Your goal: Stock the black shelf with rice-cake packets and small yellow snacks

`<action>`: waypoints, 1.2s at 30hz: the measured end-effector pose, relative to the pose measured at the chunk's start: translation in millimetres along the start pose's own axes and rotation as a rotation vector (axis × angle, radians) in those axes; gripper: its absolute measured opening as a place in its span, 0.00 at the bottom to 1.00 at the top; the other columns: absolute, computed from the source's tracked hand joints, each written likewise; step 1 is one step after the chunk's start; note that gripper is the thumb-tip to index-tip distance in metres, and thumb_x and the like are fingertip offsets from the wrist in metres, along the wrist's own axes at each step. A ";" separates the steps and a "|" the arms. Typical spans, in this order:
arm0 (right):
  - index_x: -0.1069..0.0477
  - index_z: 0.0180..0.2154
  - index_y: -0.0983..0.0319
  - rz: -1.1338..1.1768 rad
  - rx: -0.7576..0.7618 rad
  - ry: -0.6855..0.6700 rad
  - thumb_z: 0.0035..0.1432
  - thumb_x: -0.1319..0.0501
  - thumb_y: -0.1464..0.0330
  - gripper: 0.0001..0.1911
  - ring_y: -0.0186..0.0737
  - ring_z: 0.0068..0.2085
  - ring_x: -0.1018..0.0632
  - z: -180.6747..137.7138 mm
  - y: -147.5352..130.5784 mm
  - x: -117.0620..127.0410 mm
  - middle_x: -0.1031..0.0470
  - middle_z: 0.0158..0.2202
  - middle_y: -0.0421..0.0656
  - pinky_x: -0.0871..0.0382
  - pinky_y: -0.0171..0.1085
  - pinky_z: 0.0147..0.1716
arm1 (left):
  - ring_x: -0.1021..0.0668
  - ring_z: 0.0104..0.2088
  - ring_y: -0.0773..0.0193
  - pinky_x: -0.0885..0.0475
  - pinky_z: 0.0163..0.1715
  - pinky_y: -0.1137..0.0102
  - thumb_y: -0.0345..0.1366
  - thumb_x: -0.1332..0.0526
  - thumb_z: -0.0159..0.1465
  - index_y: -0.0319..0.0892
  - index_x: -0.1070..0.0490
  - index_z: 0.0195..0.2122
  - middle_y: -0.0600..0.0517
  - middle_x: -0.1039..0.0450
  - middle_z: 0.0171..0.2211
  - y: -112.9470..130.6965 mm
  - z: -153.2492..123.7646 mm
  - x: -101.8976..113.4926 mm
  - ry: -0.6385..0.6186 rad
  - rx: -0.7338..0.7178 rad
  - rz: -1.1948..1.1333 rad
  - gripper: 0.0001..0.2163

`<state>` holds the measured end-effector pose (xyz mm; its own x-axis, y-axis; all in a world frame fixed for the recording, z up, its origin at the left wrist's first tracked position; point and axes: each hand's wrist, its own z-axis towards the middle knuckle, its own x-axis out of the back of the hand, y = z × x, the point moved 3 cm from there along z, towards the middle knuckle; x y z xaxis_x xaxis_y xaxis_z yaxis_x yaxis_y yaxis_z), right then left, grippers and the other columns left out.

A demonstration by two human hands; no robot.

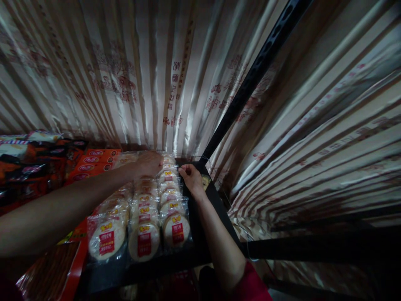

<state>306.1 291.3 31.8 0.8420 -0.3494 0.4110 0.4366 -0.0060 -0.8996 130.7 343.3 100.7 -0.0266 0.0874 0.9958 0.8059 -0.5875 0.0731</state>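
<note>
Three rows of round rice-cracker packets in clear wrap with red and yellow labels lie on a black shelf. My left hand reaches to the far end of the middle row, fingers curled over the packets there. My right hand is at the far end of the right row, its fingers pinched on the edge of a cracker packet. Both forearms stretch in from the near edge.
Orange and red snack boxes and dark snack bags fill the shelf's left side. A black metal upright rises at the shelf's far right corner. Striped patterned curtains hang behind and to the right.
</note>
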 end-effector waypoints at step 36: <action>0.28 0.28 0.60 -0.007 0.032 -0.189 0.49 0.41 0.63 0.08 0.34 0.28 0.28 -11.2 2.3 -0.6 0.27 0.26 0.37 0.36 0.33 0.31 | 0.23 0.35 0.62 0.32 0.36 0.71 0.32 0.47 0.57 0.38 0.24 0.30 0.46 0.22 0.31 -1.6 -4.4 -4.6 0.073 0.001 -0.008 0.11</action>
<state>303.1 281.0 27.8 0.8823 -0.1669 0.4401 0.4497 0.0228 -0.8929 127.0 340.3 96.2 -0.0764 0.0328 0.9965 0.8062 -0.5861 0.0811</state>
